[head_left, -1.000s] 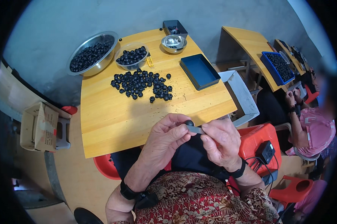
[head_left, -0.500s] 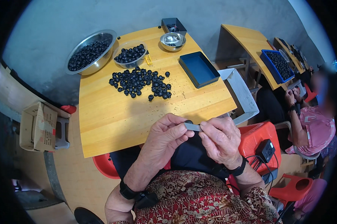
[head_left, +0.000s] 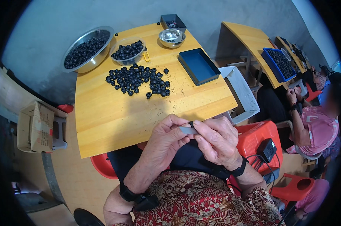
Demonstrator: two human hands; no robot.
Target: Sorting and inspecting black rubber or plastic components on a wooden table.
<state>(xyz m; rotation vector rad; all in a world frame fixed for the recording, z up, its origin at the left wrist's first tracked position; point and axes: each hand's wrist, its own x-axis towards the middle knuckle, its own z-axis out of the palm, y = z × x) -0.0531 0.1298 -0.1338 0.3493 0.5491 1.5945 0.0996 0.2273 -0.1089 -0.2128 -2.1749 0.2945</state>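
Observation:
Close in front of me, beyond the table's near edge, my left hand (head_left: 168, 137) pinches a small round black part (head_left: 191, 123), mostly hidden by the fingertips. My right hand (head_left: 217, 141) is closed on a flat grey blade (head_left: 188, 130), which points left across the black part and touches or nearly touches my left thumb. Similar black ball-shaped parts (head_left: 131, 79), some with a hole or flange, lie in a loose pile on the wooden table (head_left: 114, 116). Small crumbs are scattered near them.
Behind the pile stand a metal basin (head_left: 70, 67) and a clear plastic bowl (head_left: 127, 61) of black parts, beside a yellow cutter (head_left: 146, 55). A dark blue tray (head_left: 198, 81), steel bowl (head_left: 171, 43) and grey box (head_left: 173, 19) sit rightward. A co-worker (head_left: 315, 128) sits right.
The blade has slid left over the black part, and my right fingers have moved closer to my left ones. The view has shifted slightly.

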